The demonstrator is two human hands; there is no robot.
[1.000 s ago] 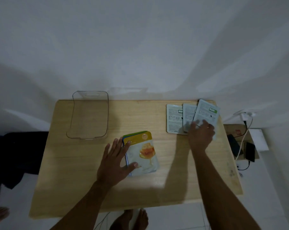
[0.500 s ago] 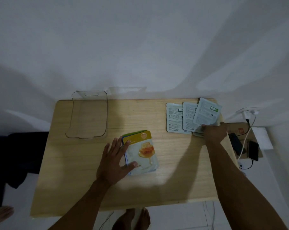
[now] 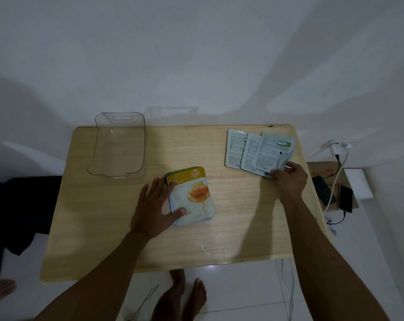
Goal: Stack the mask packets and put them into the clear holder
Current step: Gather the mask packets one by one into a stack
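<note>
A stack of mask packets point(image 3: 194, 195), topped by a yellow one with a honey picture, lies mid-table. My left hand point(image 3: 156, 208) rests flat on its left edge with fingers spread. Three grey packets lie fanned, backs up, at the far right: one on the left point(image 3: 234, 148), one in the middle point(image 3: 250, 151), and the rightmost with a green label point(image 3: 274, 151). My right hand point(image 3: 289, 176) pinches the near corner of that rightmost packet. The clear holder point(image 3: 118, 144) stands at the far left of the table with nothing in it.
The wooden table point(image 3: 231, 228) stands against a white wall. To its right, on a low box, lie a phone point(image 3: 345, 198), a dark power bank point(image 3: 323, 191) and white charger cables. My bare feet show under the near edge. A dark cloth lies at left.
My right hand slid off the top of the grey packets, out to the right, then came back to the near corner of the rightmost one and gripped it. My left hand stayed on the stack.
</note>
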